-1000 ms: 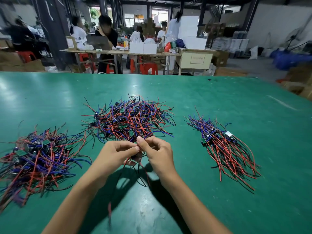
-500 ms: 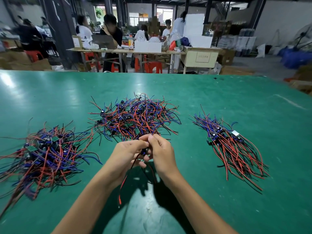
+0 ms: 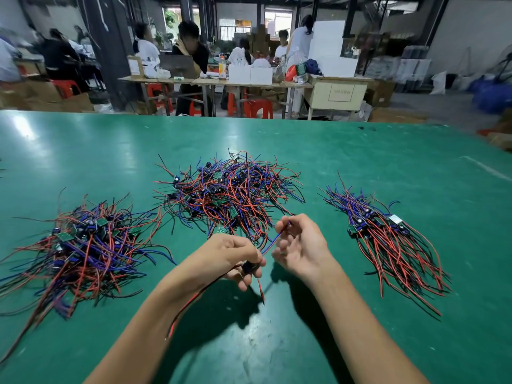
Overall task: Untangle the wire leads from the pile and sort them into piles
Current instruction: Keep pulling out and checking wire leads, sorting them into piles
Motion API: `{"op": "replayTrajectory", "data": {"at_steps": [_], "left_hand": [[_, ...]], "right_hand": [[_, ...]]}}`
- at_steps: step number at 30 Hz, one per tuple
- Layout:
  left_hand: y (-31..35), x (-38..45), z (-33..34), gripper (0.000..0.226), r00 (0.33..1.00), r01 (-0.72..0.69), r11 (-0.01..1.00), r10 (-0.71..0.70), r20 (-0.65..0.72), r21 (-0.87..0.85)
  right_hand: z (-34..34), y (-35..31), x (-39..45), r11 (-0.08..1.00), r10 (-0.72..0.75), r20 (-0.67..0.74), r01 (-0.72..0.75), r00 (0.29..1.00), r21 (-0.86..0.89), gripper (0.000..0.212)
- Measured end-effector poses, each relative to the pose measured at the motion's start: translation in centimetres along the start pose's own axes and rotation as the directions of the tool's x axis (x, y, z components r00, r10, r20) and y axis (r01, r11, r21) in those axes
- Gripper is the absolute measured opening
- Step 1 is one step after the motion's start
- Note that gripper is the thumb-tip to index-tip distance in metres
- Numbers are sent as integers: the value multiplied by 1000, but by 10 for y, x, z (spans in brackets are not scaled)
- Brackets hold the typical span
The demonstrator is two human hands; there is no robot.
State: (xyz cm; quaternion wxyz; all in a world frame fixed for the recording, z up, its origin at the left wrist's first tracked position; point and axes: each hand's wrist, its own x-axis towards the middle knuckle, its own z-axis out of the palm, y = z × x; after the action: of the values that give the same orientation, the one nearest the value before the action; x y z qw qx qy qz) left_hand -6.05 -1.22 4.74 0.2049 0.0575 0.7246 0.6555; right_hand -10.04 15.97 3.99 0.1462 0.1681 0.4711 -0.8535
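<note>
Both forearms and hands (image 3: 300,246) are bare, with no sleeves showing.

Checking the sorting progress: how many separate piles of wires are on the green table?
3. A tangled pile at left, a tangled pile in the middle beyond the hands, and a neater, combed pile at right.

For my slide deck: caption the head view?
Both hands stretch one wire lead between three piles on green table.

Three piles of red, blue and black wire leads on a green table (image 3: 360,151): tangled left pile (image 3: 83,245), tangled middle pile (image 3: 230,192), combed right pile (image 3: 388,239), two hands, left hand (image 3: 230,256), right hand (image 3: 302,245)
</note>
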Motion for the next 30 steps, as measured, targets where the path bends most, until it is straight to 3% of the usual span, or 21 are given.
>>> {"op": "replayTrajectory", "data": {"at_steps": [2,4,7,9,12,13,15,16,18,22,26,30], "left_hand": [[0,0,-4,12,1000,2,1000,-2,-1,24],[0,0,-6,13,1000,2,1000,-2,5,27],[-1,-2,-8,14,1000,-2,1000,2,7,23],[-1,-3,-10,23,999,-14,1000,15,-38,28],[2,-1,-13,39,989,-58,997,51,-142,-49],[3,0,-13,38,982,-81,990,59,-181,-119],[4,1,-14,33,964,-119,947,39,-263,-298],[5,2,-15,31,954,-128,923,14,-301,-364],[5,4,-16,25,933,-119,902,-41,-357,-415],[5,4,-16,21,909,-107,845,-131,-397,-524],[4,5,-8,36,888,-150,839,-119,-445,-523],[4,5,2,39,866,-211,859,-58,-497,-467]], "right_hand": [[-7,-6,-2,972,166,94,-179,982,154,30],[-9,-8,-3,966,186,98,-201,978,165,35],[-5,-6,-1,992,-57,10,57,998,-113,43],[-4,-4,2,938,-250,61,257,966,-231,52],[-2,2,5,880,-303,147,336,942,-336,72],[0,8,4,810,-347,155,379,925,-448,66],[3,22,3,515,-479,252,502,841,-695,34],[3,29,2,359,-509,348,562,787,-745,20],[5,41,0,236,-512,477,651,714,-722,17],[16,50,-5,302,-574,500,735,649,-607,31],[23,54,-8,471,-650,389,748,653,-467,17],[22,47,-10,545,-695,271,733,666,-407,15]]}}
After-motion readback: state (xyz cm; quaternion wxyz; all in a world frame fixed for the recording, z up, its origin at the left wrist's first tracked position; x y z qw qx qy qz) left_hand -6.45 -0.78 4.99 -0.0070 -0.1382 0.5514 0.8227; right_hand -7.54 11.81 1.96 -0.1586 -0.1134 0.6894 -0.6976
